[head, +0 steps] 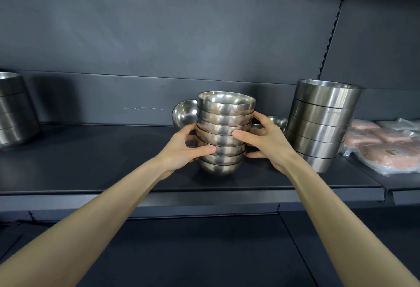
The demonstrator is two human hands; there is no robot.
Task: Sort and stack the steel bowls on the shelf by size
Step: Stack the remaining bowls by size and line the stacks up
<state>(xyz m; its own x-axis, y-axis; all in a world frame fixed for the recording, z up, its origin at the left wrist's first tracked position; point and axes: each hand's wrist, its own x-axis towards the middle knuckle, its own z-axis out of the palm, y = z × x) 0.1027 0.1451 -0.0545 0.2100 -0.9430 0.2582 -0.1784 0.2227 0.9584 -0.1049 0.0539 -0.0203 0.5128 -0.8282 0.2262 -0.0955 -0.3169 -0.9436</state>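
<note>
A stack of several small round steel bowls [225,113] stands on the dark shelf [102,161], a little right of the middle. My left hand [184,148] grips the stack's left side low down, thumb across the front. My right hand [266,141] grips its right side, thumb on the front and fingers curled behind. A single bowl [184,113] leans on its side behind the stack at the left. Another small bowl [277,121] sits behind my right hand, partly hidden.
A taller stack of wide straight-walled steel bowls [322,123] stands close to the right of my right hand. Another such stack [13,109] stands at the far left edge. Plastic-wrapped pink packs [384,143] lie on the neighbouring shelf at right. The shelf's front edge [204,195] runs below.
</note>
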